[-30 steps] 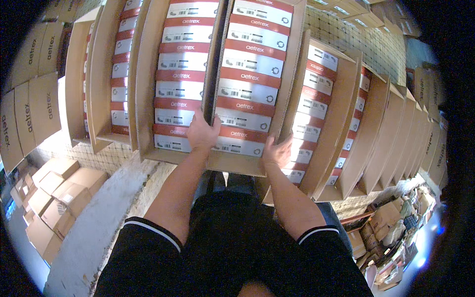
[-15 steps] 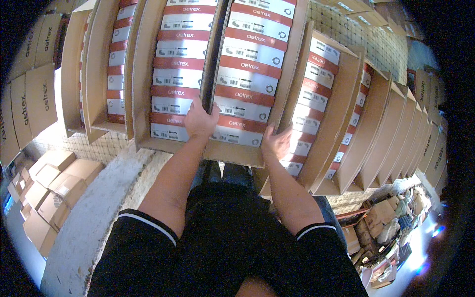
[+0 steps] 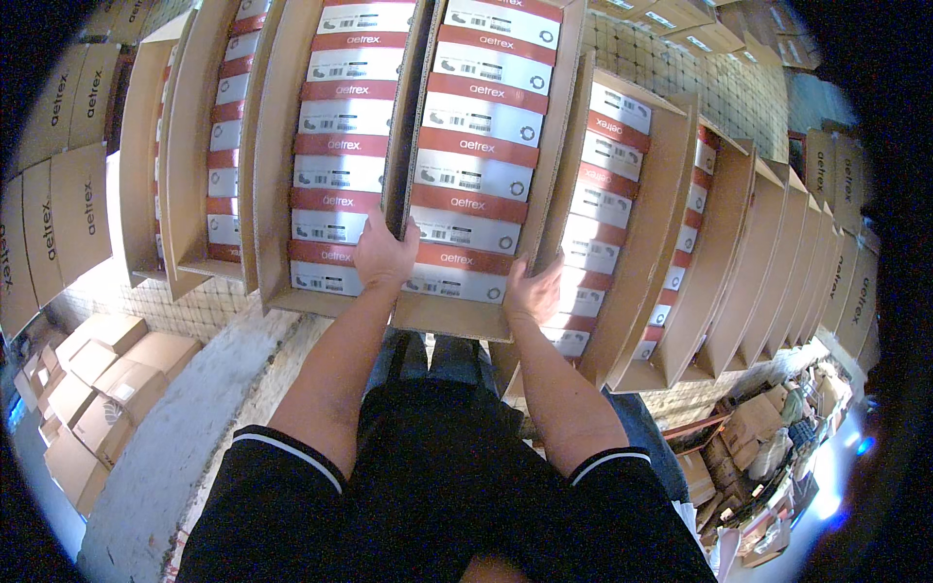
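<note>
An open brown carton stands in front of me, packed with a column of white-and-red shoe boxes. My left hand grips the top of its left wall, close to the near corner, its fingers in the dark gap beside the adjoining carton. On the opposite wall, also by the near end, my right hand holds the edge, with its thumb on the inner side and its fingers outside. Part of each hand's grip is hidden by the cardboard.
Similar filled cartons line up to the left, others to the right. Closed cartons are stacked at the far left. Small brown boxes lie lower left beside a pale ledge. Mixed scrap and packaging fills the lower right.
The carton and both hands appear slightly lower and farther left, while the surroundings also shift in the view. Both hands keep their places on the carton walls.
</note>
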The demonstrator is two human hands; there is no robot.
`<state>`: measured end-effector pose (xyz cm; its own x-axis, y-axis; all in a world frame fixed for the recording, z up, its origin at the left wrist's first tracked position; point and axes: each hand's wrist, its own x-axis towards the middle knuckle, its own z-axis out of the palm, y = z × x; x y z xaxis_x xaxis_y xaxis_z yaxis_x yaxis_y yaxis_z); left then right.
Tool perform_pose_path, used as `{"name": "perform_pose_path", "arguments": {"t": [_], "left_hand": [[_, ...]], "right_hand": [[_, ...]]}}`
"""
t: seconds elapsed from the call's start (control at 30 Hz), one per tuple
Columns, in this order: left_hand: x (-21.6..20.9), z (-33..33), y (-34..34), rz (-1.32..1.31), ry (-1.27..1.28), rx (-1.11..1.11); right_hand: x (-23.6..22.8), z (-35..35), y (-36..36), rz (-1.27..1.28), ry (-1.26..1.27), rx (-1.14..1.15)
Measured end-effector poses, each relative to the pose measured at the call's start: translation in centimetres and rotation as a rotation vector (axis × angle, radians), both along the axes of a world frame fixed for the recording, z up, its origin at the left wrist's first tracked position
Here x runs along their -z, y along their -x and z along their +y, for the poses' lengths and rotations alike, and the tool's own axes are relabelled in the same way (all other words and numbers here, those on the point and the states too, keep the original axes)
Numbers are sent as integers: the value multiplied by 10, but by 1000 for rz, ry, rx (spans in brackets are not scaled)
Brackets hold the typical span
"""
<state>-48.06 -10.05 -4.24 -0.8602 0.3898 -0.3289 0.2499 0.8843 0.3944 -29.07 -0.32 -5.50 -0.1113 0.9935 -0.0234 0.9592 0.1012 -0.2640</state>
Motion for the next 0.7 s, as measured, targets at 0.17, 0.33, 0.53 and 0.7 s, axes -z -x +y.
{"name": "perform_pose_path", "arguments": {"t": [0.17,0.33,0.53,0.7], "left_hand": [[0,0,1,0,-22,7],[-2,1,1,-12,-1,-6],[-3,0,2,-49,-22,-4],[-7,0,2,-64,15,3]], "right_hand": [[-3,0,2,9,41,19],[-2,0,0,28,24,11],[3,-1,-2,24,12,1],[1,-1,-4,15,17,-22]]}}
